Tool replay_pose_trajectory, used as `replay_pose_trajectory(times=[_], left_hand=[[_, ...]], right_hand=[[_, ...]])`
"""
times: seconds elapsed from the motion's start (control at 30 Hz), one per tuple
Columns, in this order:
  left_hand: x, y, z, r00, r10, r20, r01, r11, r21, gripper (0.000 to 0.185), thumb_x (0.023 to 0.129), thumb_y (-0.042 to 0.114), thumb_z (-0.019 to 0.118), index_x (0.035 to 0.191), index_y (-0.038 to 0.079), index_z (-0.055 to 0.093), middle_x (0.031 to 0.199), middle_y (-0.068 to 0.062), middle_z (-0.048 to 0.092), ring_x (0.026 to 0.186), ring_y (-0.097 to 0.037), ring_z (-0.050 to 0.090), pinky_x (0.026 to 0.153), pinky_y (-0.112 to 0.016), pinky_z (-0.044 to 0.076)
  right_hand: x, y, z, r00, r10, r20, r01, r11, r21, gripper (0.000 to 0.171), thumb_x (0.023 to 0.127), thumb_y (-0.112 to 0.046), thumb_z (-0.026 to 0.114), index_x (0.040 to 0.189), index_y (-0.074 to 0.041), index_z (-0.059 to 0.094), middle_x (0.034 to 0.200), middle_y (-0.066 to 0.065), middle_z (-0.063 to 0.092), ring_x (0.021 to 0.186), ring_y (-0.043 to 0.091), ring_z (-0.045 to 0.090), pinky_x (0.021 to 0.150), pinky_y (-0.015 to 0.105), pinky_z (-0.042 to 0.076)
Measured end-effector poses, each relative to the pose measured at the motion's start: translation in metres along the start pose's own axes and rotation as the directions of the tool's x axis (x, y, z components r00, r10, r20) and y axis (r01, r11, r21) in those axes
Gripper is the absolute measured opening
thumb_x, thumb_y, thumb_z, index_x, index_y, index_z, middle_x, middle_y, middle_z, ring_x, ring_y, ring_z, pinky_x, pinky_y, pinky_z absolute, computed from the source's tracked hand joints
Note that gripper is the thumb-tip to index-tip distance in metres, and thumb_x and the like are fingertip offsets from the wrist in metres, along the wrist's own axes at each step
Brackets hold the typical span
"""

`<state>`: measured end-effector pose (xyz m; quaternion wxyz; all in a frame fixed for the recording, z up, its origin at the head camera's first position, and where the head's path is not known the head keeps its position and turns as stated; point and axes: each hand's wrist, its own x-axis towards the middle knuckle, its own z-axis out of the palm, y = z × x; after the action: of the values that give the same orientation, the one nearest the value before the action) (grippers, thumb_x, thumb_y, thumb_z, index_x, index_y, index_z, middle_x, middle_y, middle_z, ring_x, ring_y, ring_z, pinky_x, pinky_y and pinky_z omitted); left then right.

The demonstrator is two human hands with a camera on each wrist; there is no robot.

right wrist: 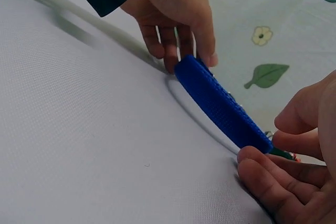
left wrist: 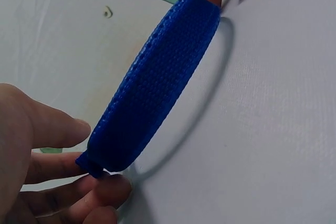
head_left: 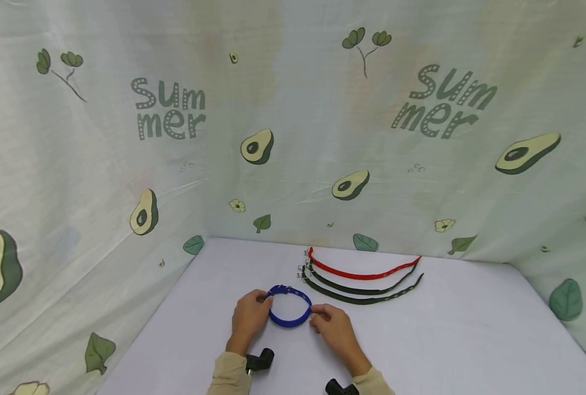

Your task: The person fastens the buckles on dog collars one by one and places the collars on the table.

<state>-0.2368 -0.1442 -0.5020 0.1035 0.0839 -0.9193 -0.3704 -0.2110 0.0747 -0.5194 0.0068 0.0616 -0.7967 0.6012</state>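
Observation:
A blue woven collar, fastened into a loop with metal eyelets along its far side, is held between both hands. My left hand grips its left end, thumb and fingers on either side of the strap. At the opposite end, the fingers of my right hand hold the band. In the left wrist view the blue collar spans from one hand to the other, with its curved shadow on the table beside it. From the right wrist, the collar appears edge-on, the left hand beyond it.
Behind the hands, to the right, a red collar and two dark green collars, the nearer one in front, lie stretched out in curves. They rest on the white table. A printed cloth hangs around the back and sides.

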Motion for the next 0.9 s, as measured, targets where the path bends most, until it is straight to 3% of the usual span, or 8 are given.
replay_pose_trajectory(times=[0.4,0.67,0.9], left_hand=[[0.0004,-0.0027,0.0037,0.999,-0.013,-0.040,0.012,1.000,-0.009,0.021,0.093,0.025,0.070,0.105,0.008,0.075,0.090,0.000,0.070,0.080,-0.018,0.064,0.071,-0.041,0.051],[0.0009,-0.0055,0.0062,0.998,0.012,-0.065,-0.011,1.000,0.004,0.017,0.093,0.024,0.071,0.100,0.009,0.075,0.086,0.001,0.069,0.077,-0.016,0.063,0.068,-0.038,0.050],[0.0023,-0.0060,0.0048,0.998,-0.008,-0.063,0.008,1.000,0.009,0.016,0.093,0.024,0.069,0.100,0.010,0.075,0.090,0.000,0.070,0.080,-0.018,0.064,0.070,-0.040,0.051]], right_hand=[[0.0035,-0.0010,-0.0014,1.000,-0.001,0.029,0.002,0.999,-0.051,0.023,0.095,-0.012,0.065,0.113,0.001,0.071,0.084,0.003,0.071,0.073,0.014,0.065,0.064,0.026,0.053],[0.0043,0.0010,-0.0017,0.999,0.023,0.032,-0.022,0.999,-0.023,0.023,0.096,-0.013,0.064,0.112,0.001,0.071,0.085,0.004,0.071,0.074,0.015,0.067,0.065,0.027,0.055],[0.0035,-0.0004,-0.0034,0.998,0.068,0.013,-0.068,0.997,0.024,0.022,0.096,-0.011,0.062,0.111,0.003,0.071,0.086,0.007,0.072,0.074,0.018,0.068,0.066,0.029,0.056]])
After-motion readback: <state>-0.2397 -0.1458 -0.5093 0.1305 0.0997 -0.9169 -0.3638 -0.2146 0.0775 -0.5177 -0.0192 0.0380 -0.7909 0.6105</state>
